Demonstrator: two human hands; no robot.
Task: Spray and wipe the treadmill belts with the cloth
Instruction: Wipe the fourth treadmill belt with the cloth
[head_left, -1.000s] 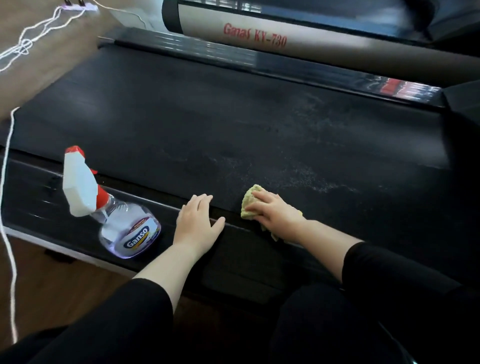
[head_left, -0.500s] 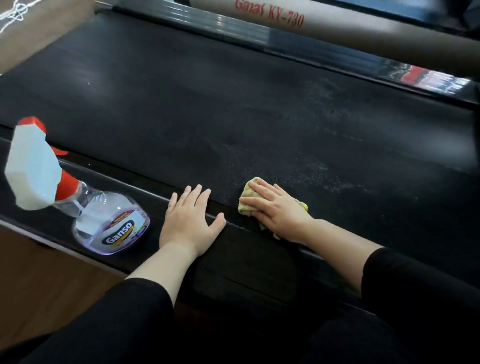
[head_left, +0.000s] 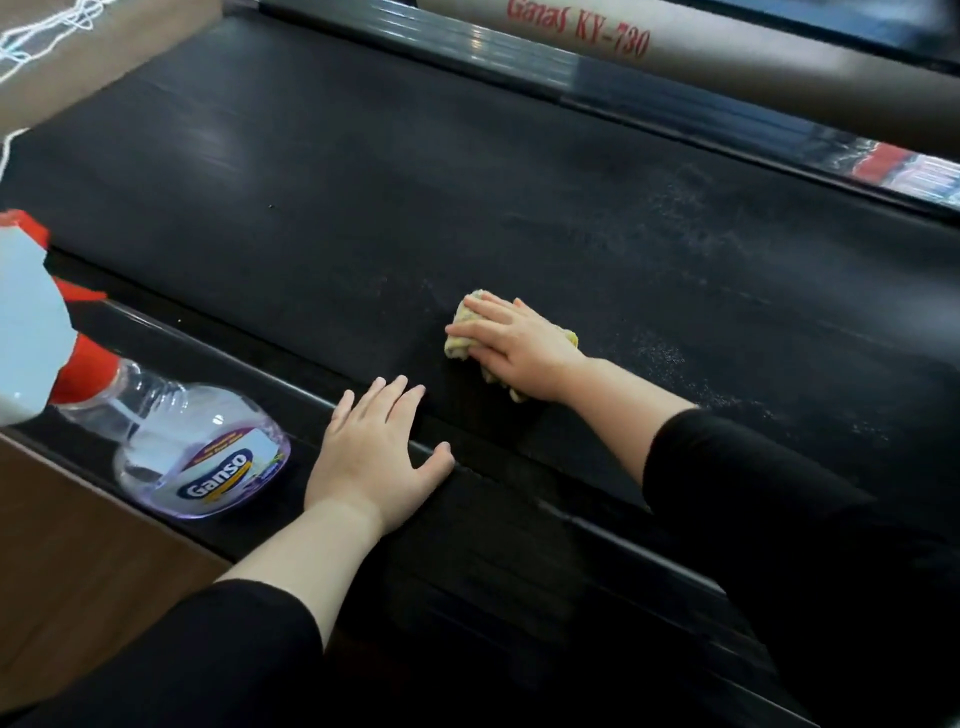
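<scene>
The black treadmill belt (head_left: 415, 182) fills the middle of the head view, with pale spray specks on its right part. My right hand (head_left: 519, 348) presses a crumpled yellow cloth (head_left: 460, 340) flat onto the belt near its front edge, fingers stretched over it. My left hand (head_left: 374, 452) lies flat with spread fingers on the black side rail (head_left: 223, 353), holding nothing. A clear spray bottle (head_left: 202, 457) with a red and white trigger head stands on that rail, just left of my left hand.
The far side rail (head_left: 675, 109) and a grey bar printed "Ganas KY-730" (head_left: 727, 57) run along the top. White cords (head_left: 31, 36) lie on the wooden floor at top left. Wooden floor (head_left: 67, 571) shows below the near rail.
My right hand has pushed the cloth forward, away from the near rail and further onto the belt. My left hand stays on the rail. The camera has moved closer and to the right.
</scene>
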